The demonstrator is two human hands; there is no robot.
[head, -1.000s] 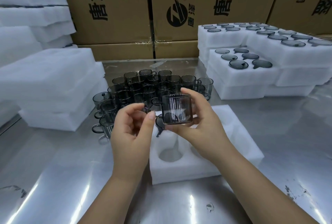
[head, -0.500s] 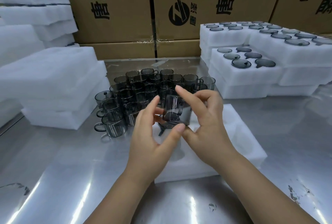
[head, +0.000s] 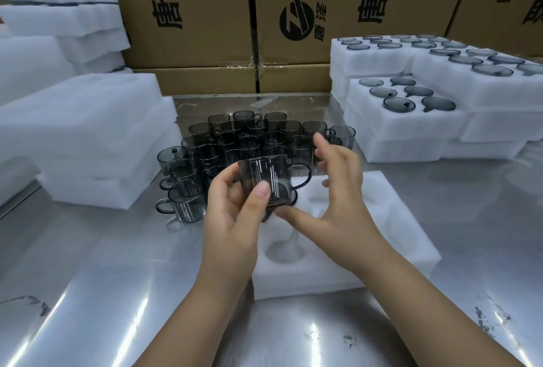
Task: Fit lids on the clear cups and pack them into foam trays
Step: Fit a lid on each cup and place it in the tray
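Steel table [head: 88, 278] carries your foam tray [head: 382, 219]. Over its far-left corner your left hand [head: 235, 213] pinches the cup [head: 264, 175] upright, handle [head: 309, 174] pointing right toward your right hand [head: 343, 199], spread loose just beside it, gripping nothing.

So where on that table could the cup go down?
The steel table is bare left of the open foam tray, in front of the loose cups, and right of it, before the packed trays. Crowded: behind the held cup, beside the blank foam stack.
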